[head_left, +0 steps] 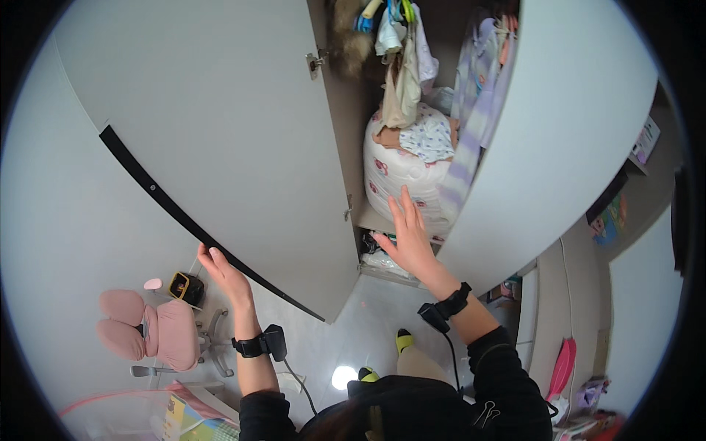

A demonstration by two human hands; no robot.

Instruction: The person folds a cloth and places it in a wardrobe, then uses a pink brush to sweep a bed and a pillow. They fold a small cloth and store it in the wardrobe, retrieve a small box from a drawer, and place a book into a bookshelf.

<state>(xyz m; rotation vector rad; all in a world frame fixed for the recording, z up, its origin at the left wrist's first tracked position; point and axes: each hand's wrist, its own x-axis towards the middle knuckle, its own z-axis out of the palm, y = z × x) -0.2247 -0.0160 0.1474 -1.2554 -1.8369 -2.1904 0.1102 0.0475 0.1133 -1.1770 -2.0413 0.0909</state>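
A wardrobe stands before me with its grey left door (220, 110) swung open, a black strip (165, 198) running along the door's outer edge. At that strip is my left hand (226, 277), fingers fairly straight and tips at the edge; whether they press on it is hard to tell. My right hand (410, 246) is raised at the wardrobe opening, empty, its fingers spread. Beyond it sits a bulging white bedding bag (397, 173) with a red-and-pink print, and a dotted white cloth (428, 140) lies on top. The right door (559, 132) is also open.
Clothes (403, 92) and a purple-white striped garment (471, 117) hang inside. Plastic-wrapped items (386, 261) lie at the bottom. A pink chair (173, 334) and a black-yellow bin (187, 289) are at left. A desk (555, 294) is at right.
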